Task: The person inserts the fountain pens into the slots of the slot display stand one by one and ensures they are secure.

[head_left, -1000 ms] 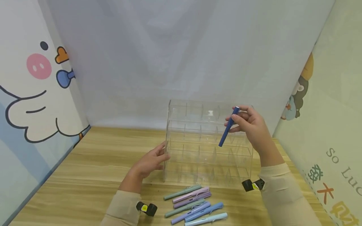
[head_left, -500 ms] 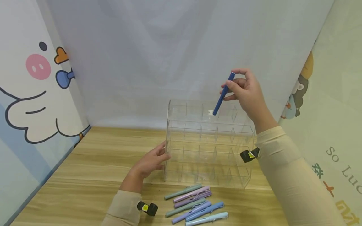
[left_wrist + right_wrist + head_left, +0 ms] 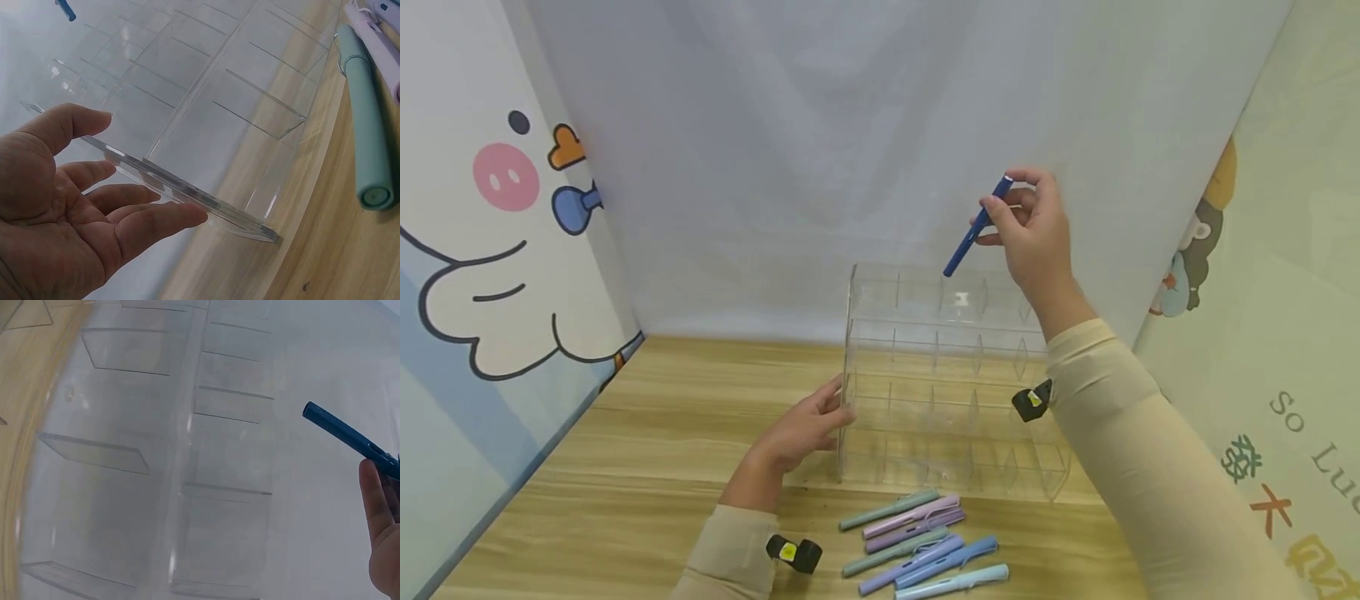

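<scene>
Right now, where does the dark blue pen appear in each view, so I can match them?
Head: the dark blue pen is upper right of center, in the right hand.
Left wrist: only one end, near the top-left corner.
Right wrist: at the right edge, partly cut off.
Shared landmark: the clear organizer.

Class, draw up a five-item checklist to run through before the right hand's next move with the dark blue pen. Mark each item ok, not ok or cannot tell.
1. Dark blue pen secured: ok, pinched between the right hand's thumb and fingers.
2. Pen turned upright: not ok, it is slanted.
3. Pen's lower end lined up with one compartment: cannot tell, depth is unclear.
4. Clear organizer held firm: cannot tell; the left hand is at its left side, but firmness doesn't show.
5. Loose pens away from the right hand: ok, seven lie on the wood-grain table in front of the organizer.
</scene>
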{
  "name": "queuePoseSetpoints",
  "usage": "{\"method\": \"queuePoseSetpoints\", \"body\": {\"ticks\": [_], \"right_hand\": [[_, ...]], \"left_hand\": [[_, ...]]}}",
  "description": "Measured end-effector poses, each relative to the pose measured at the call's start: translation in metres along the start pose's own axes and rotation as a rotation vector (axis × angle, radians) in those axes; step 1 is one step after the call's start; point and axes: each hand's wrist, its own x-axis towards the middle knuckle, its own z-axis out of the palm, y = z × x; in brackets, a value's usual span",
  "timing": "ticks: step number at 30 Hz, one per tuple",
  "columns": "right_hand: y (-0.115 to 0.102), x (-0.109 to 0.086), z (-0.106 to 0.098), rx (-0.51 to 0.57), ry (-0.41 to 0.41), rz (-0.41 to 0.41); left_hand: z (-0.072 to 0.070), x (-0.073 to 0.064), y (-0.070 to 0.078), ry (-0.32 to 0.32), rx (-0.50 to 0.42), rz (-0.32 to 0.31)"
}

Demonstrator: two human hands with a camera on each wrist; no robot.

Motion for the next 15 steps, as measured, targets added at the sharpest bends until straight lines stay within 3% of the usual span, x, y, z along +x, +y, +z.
{"method": "queuePoseSetpoints", "body": {"ticks": [15], "right_hand": [[0.032,-0.023,0.012,0.092,-0.036,0.115]], "left_hand": [[-0.001,0.0,0.0,-0.01,-0.005,0.008]]}}
